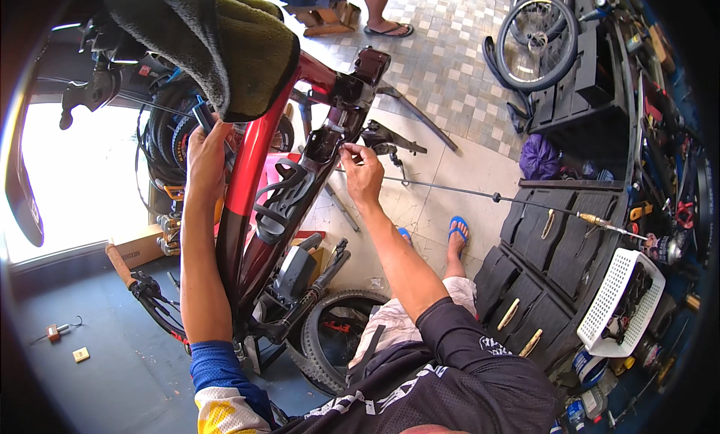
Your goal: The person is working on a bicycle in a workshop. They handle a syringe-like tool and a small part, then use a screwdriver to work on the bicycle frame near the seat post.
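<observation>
A bicycle frame [259,160], glossy red shading to near black, stands clamped or propped at a slant in front of me. My left hand [206,157] is closed around a slim dark-blue object [202,113] on the left side of the frame; its kind is not clear. At the frame's dark tube, my right hand [363,173] has thumb and fingertips pinched together by the tube's edge. Whatever sits in that pinch is too small to make out. A black bottle cage [289,198] is on the tube between my arms. A dark towel [251,63] drapes over the frame's upper part.
A thin cable [450,187] stretches right from the frame toward a dark slatted cabinet [559,231]. A white basket [622,303] stands on it. Wheels [536,43] lean at the back right. A tyre [330,344] lies below. Another person's foot [388,29] shows at the top.
</observation>
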The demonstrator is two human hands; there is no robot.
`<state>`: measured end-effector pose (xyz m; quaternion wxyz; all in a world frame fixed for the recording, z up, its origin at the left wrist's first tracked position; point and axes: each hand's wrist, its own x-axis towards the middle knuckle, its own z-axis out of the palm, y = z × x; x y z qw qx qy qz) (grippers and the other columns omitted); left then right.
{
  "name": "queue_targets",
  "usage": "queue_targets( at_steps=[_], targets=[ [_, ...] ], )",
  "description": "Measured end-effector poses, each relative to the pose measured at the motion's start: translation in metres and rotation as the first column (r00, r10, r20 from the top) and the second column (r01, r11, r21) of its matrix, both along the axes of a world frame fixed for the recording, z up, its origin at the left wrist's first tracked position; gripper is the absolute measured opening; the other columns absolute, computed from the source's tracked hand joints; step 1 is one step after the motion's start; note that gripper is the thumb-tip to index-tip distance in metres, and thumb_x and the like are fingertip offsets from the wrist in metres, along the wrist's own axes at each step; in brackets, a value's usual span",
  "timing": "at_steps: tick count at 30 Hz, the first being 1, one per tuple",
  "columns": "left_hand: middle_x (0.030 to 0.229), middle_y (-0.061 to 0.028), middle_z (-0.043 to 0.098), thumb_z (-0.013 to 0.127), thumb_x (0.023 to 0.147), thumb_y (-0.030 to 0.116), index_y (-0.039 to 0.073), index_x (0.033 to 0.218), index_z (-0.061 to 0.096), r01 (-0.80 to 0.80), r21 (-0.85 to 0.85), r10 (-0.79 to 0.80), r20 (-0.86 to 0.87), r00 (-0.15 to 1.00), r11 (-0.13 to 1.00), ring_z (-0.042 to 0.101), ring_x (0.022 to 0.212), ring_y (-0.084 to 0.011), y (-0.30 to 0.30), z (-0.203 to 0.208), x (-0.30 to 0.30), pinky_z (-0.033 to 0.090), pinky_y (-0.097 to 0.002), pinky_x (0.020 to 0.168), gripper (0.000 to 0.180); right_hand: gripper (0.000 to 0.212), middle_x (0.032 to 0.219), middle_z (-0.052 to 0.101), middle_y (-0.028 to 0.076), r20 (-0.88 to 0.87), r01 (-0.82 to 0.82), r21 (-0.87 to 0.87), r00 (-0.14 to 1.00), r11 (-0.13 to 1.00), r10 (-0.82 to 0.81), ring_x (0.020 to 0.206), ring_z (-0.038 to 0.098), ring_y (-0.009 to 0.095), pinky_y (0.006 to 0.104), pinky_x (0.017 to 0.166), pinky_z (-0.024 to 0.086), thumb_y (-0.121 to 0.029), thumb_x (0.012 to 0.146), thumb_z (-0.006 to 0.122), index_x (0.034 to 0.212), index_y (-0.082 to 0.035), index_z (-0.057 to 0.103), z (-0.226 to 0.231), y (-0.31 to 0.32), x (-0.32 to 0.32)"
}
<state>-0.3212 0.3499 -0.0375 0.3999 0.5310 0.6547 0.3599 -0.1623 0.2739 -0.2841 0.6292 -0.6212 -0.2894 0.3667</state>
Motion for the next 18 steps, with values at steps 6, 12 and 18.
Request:
queue_targets(
  at_steps=[6, 12, 18],
  targets=[
    [0.088, -0.0028, 0.068, 0.067, 0.101, 0.033, 0.004, 0.108, 0.067, -0.035, -0.118, 0.026, -0.074, 0.997, 0.992, 0.062, 0.072, -0.0079, -0.004, 0.004, 0.011, 0.051, -0.0247, 0.066, 0.030, 0.013, 0.091, 0.073, 0.012, 0.103, -0.027, 0.056, 0.994, 0.998, 0.021, 0.083, 0.069, 0.028, 0.0377, 0.074, 0.054, -0.014, 0.088, 0.078, 0.096, -0.004, 0.078, -0.007, 0.002, 0.005],
    [0.079, -0.0011, 0.069, 0.066, 0.102, 0.047, 0.005, 0.115, 0.066, -0.140, -0.100, 0.095, -0.364, 0.926, 0.985, 0.063, 0.060, -0.0060, 0.000, -0.002, 0.014, 0.049, -0.0223, 0.052, 0.044, 0.016, 0.092, 0.075, 0.010, 0.220, -0.077, 0.114, 0.974, 0.991, 0.050, 0.088, 0.067, 0.027, 0.0371, 0.080, 0.052, -0.020, 0.089, 0.078, 0.097, -0.006, 0.079, -0.012, 0.006, 0.017],
    [0.076, -0.0017, 0.068, 0.065, 0.103, 0.041, 0.007, 0.111, 0.063, 0.005, -0.197, -0.048, -0.211, 0.976, 0.980, 0.066, 0.058, -0.0081, -0.004, 0.006, 0.018, 0.051, -0.0220, 0.051, 0.035, 0.014, 0.092, 0.075, 0.012, 0.203, -0.184, 0.083, 0.965, 0.979, 0.164, 0.089, 0.067, 0.031, 0.0406, 0.083, 0.053, -0.017, 0.085, 0.078, 0.093, -0.005, 0.079, -0.013, 0.010, 0.027]
  ],
)
